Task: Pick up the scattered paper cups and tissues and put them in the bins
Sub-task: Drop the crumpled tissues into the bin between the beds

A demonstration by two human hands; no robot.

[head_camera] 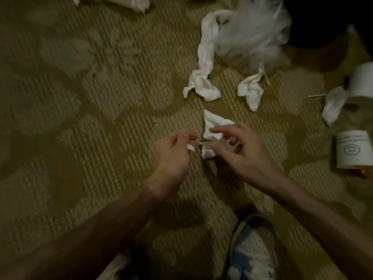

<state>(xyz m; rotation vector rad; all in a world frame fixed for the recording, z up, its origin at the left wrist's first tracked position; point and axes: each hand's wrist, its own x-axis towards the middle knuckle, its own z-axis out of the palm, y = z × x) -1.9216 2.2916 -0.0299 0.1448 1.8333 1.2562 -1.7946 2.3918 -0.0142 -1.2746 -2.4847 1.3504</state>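
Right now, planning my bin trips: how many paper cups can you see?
2. One paper cup is cut off at the right edge; a printed cup sits below it. A pale shape at the top edge may be another.

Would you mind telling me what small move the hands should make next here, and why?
Probably lift the tissue clear of the carpet: the left hand and right hand both seem to pinch its near end, while the rest lies on the floor.

The carpet is tan with thin stripes and darker wavy patches. The tissues are white. The paper cup is white with a dark smiley face. The shoe is blue and white.
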